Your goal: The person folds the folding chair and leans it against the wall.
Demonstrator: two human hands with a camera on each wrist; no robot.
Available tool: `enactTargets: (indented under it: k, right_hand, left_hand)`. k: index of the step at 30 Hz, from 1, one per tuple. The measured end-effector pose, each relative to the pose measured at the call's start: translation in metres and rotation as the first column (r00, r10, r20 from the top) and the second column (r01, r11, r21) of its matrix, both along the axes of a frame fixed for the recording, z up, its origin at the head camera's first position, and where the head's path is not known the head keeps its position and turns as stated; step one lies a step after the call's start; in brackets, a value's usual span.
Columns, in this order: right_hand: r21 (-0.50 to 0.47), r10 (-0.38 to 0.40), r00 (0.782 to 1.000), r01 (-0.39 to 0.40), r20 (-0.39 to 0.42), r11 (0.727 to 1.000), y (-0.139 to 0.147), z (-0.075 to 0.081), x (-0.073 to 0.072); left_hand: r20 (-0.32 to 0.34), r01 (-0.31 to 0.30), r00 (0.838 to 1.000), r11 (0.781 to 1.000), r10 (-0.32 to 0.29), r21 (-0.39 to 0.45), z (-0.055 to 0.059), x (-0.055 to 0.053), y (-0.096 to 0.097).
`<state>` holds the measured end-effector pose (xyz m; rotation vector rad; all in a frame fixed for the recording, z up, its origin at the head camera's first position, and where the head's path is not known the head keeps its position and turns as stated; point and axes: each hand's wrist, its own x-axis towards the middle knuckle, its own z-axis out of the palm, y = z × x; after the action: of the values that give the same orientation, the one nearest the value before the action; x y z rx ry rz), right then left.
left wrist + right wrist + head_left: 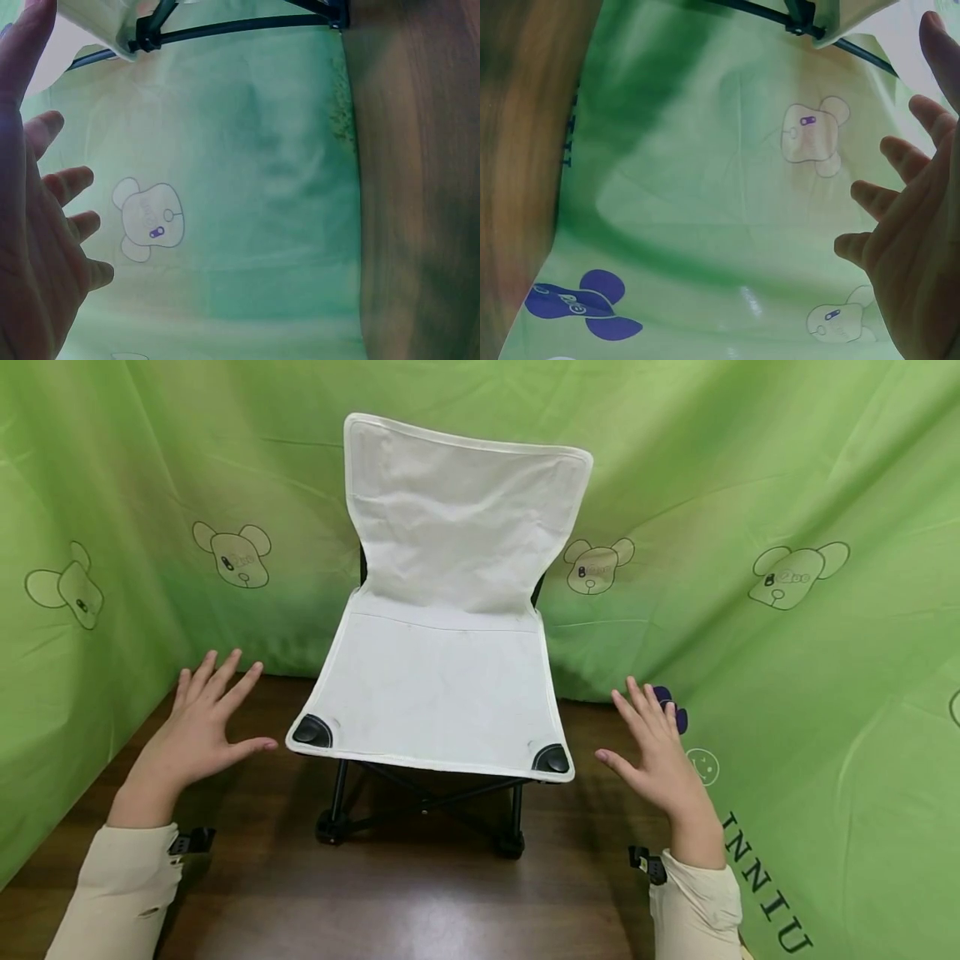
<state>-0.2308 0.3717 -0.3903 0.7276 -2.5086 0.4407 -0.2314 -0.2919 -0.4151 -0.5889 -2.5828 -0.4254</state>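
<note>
A white fabric folding chair with a black metal frame stands unfolded, its seat facing me. My left hand is held out to the left of the seat, fingers spread, the thumb a little short of the front left corner. On the other side my right hand hovers with fingers extended, apart from the front right corner. Neither hand holds anything. In the left wrist view the left hand shows spread fingers, with part of the chair frame above. The right wrist view shows the right hand likewise spread.
Green curtains printed with bear heads hang behind the chair and along both sides. Under the chair lies a dark brown wood-grain surface. Black straps with small devices sit at both wrists, over cream sleeves.
</note>
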Motion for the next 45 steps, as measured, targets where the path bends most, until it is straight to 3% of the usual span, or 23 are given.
enactTargets:
  k: [20, 35, 41, 45]
  right_hand:
    - [-0.033, 0.103, 0.994, -0.104, -0.044, 0.994, -0.012, 0.014, 0.007]
    - [-0.068, 0.209, 0.974, -0.215, -0.082, 0.974, -0.028, 0.024, 0.016]
    - [-0.070, 0.218, 0.975, -0.221, -0.042, 0.973, -0.033, 0.028, 0.020]
    - [-0.079, 0.248, 0.967, -0.253, -0.058, 0.964, -0.036, 0.028, 0.021]
  left_hand:
    - [-0.064, 0.102, 0.993, 0.993, -0.098, 0.055, 0.014, 0.009, 0.013]
    - [-0.149, 0.219, 0.968, 0.969, -0.201, 0.113, 0.023, 0.014, 0.024]
    - [-0.177, 0.258, 0.956, 0.958, -0.234, 0.125, 0.026, 0.016, 0.028]
    - [-0.191, 0.282, 0.948, 0.951, -0.256, 0.128, 0.026, 0.016, 0.032]
